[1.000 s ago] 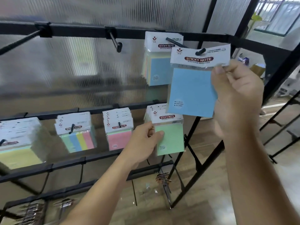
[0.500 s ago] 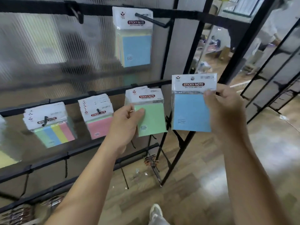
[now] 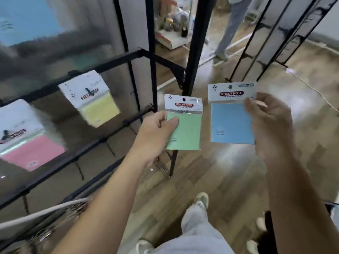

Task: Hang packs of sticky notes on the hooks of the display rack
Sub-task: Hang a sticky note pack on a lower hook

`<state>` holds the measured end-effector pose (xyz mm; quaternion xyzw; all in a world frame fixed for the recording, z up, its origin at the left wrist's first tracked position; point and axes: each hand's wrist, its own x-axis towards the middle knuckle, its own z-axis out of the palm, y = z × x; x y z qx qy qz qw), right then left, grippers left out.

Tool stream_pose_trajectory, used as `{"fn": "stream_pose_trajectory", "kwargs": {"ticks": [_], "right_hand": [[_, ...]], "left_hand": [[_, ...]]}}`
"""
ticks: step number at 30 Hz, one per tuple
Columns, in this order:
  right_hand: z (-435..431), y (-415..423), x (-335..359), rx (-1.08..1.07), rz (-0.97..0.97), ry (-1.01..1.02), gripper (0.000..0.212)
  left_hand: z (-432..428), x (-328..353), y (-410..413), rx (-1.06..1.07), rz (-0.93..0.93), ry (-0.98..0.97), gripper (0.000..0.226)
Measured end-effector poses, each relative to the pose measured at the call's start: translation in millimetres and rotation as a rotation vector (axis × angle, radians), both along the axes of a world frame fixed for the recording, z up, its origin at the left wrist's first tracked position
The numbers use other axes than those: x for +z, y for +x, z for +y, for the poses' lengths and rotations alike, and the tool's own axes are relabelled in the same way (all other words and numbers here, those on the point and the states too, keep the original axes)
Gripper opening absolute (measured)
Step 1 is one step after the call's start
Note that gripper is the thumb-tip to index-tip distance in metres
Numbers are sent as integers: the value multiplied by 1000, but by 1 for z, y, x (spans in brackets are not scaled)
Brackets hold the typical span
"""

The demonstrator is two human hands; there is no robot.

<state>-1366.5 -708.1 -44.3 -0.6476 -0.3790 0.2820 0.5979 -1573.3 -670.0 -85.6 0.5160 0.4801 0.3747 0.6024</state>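
At the far left a pink pack (image 3: 33, 153) hung on its hook (image 3: 5, 133). Right of it a yellow pack (image 3: 100, 109) hung on another hook, both on the rack (image 3: 117, 59); motion blur smeared that side.

Right of the rack's end post, over the floor (image 3: 211, 180), each hand held one pack, and neither pack was on a hook. The left grip (image 3: 156, 129) pinched the green pack (image 3: 185, 132) at its left edge, with the thumb across the front just below the header card and the fingers hidden behind. The pack lay to the right of that grip, upright with the header on top and its hanging hole (image 3: 183, 99) facing the camera.

Just beside it, across a narrow gap, the blue pack (image 3: 231, 123) stood the same way up and a little higher. It lay to the left of the right grip (image 3: 269, 123), which pinched its right edge near the header, one fingertip over the front.

The coming move likely turned on this: the hooks lay to the left of both packs, the green one was nearer, and the left hand sat between that pack and the rack. The green pack would probably have to travel leftward, hole leading, to meet a hook tip.
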Motion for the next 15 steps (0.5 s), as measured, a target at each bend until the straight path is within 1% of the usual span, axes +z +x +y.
{"fn": "stream_pose_trajectory", "kwargs": {"ticks": [4,8,11,15], "right_hand": [[20,65,-21,-82,30,-39,19],[59,142,-36,-139,71,-60,21],[96,196,-41,-153,109,-91,19],[142,252,-36,-148,130,-99,19]], "left_hand": [[26,-15,71,-74,7,-48,17],[68,-22,153,-88,14,-90,17],[102,-23,211,-28,0,-132,18],[147,-18,270,6,3,-122,16]]}}
